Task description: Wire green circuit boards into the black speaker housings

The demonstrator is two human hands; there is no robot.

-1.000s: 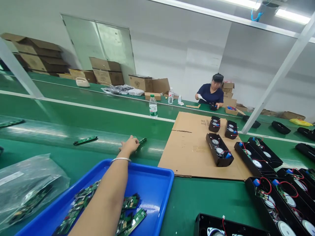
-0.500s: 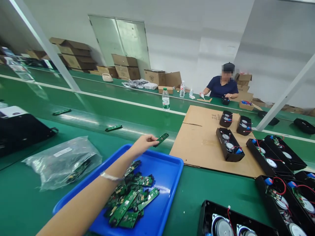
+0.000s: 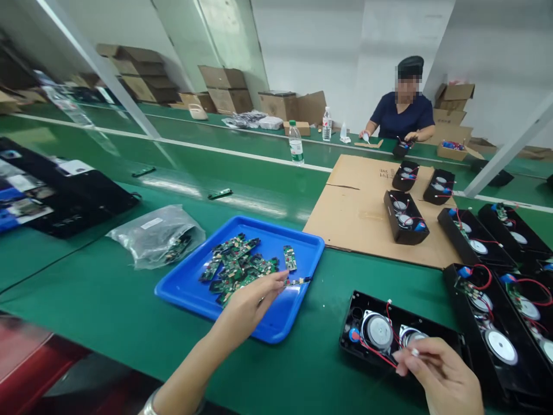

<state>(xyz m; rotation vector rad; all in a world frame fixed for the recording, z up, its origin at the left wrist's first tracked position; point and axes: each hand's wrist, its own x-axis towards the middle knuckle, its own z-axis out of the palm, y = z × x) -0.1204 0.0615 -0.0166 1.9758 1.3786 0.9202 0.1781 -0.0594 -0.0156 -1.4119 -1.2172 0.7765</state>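
My left hand (image 3: pixel 259 294) is closed on the end of a narrow green circuit board (image 3: pixel 299 281), held above the right part of a blue tray (image 3: pixel 268 334). In the tray lies a pile of circuit boards (image 3: pixel 235 265), with one single board (image 3: pixel 289 257) apart from it. At the lower right my right hand (image 3: pixel 443 372) pinches a small white plug (image 3: pixel 415 351) over a black speaker box (image 3: pixel 360 314). Two round speakers and a blue part with red wires sit inside that box; my right hand partly covers it.
A plastic bag (image 3: pixel 151 236) with boards lies left of the tray. Several speaker boxes (image 3: pixel 479 323) stand at right, some on flat cardboard (image 3: pixel 341 213). Two boards lie farther back. A bottle (image 3: pixel 296 144) stands behind, and a co-worker (image 3: pixel 406 109) sits opposite.
My left hand has come back from beyond the tray's far edge to its right part, still with a board. My right hand has come into view. The view has shifted.
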